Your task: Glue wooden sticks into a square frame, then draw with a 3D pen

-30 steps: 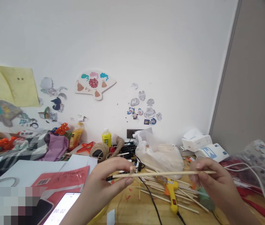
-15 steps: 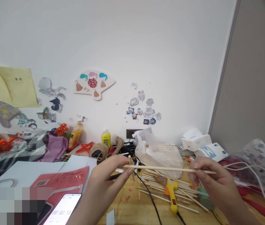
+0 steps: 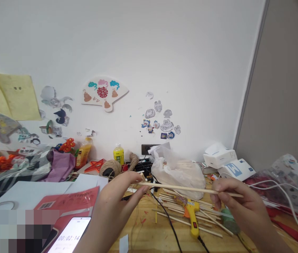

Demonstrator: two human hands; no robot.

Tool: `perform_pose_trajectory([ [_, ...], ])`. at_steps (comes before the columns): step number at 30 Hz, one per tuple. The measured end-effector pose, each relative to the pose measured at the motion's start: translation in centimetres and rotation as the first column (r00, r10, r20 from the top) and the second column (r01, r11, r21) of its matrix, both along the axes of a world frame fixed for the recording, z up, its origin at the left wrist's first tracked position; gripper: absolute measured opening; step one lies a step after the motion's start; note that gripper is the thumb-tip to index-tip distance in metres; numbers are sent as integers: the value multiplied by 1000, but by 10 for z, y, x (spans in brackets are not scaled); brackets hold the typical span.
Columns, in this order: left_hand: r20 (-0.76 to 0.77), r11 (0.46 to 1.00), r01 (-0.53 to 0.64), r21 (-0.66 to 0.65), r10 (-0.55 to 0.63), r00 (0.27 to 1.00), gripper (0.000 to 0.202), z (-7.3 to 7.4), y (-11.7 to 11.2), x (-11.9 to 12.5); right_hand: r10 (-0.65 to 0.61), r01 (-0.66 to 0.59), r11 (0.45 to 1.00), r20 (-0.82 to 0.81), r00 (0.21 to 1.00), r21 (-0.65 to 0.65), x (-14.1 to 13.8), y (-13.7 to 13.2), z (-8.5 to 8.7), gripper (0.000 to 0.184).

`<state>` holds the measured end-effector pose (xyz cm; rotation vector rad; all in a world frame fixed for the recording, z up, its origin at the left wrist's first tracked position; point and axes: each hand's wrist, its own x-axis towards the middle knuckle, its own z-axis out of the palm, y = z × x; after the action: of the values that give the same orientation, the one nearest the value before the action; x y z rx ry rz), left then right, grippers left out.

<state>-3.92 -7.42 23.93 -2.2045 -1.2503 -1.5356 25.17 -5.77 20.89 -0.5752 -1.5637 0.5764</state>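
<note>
A thin wooden stick stretches between my two hands above the table, its left end slightly higher than its right. My left hand pinches the left end between thumb and fingers. A second small stick end pokes up just above those fingertips; how the two pieces meet is hidden. My right hand grips the stick near its right end, which sticks out past the fingers. Below and between the hands lies a yellow hot glue gun on a pile of loose wooden sticks.
A lit phone with a running timer lies at lower left, beside a red packet. Twine, a yellow bottle, a plastic bag and tissue packs line the wall. A black cord crosses the table.
The stick's left end has risen slightly with my left hand, whose fingers have turned a little. My right hand keeps its hold almost unmoved.
</note>
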Motion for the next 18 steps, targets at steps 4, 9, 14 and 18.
perform_pose_trajectory([
  [4,15,997,38,-70,-37,999,7,1,0,-2,-3,3,1000,3,1000,-9,0,1,-1,12],
  [9,54,989,75,-131,-68,996,7,4,0,-3,7,-8,999,-27,1000,-37,-1,1,-2,10],
  [14,130,965,164,-206,-139,982,5,8,-4,-1,22,-22,999,-12,1000,-36,-1,2,-2,13],
  [18,150,957,198,-211,-168,974,3,10,-6,0,32,-32,999,-18,999,-35,1,3,-2,12],
])
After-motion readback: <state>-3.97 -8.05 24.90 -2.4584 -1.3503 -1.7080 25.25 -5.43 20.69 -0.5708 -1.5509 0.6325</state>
